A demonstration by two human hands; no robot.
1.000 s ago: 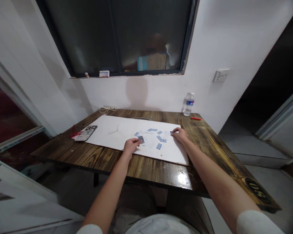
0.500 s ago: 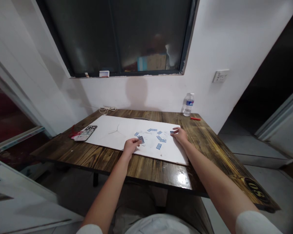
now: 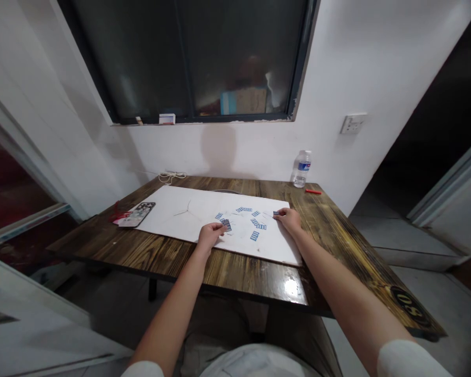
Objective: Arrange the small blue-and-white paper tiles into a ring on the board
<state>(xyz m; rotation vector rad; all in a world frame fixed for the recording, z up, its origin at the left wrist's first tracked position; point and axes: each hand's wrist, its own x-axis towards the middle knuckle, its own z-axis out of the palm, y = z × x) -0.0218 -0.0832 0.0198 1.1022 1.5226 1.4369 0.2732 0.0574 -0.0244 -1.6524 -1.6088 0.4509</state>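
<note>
On a white board point(image 3: 172, 209) lie several small flat blue-and-white striped pieces point(image 3: 261, 227), spread over its right half, with thin dark wire-like strands among them. My left hand point(image 3: 211, 234) pinches a dark, striped flat piece point(image 3: 226, 225) just above the board. Near the board's right edge, my right hand point(image 3: 289, 219) has its fingers closed on a small dark-blue piece point(image 3: 276, 213), mostly hidden by the fingertips. A thin branched strand point(image 3: 187, 211) rests on the left half of the board.
The wooden table point(image 3: 172, 259) stands against a wall below a window. A water bottle point(image 3: 302, 169) and a red pen-like object point(image 3: 313, 191) are at the back right. A patterned phone-like object point(image 3: 141, 214) overlaps the board's left end. A coiled white cord point(image 3: 172, 178) lies behind.
The view has shifted very slightly. Both hands stay in nearly the same place, each with its piece; the pieces on the board look unmoved.
</note>
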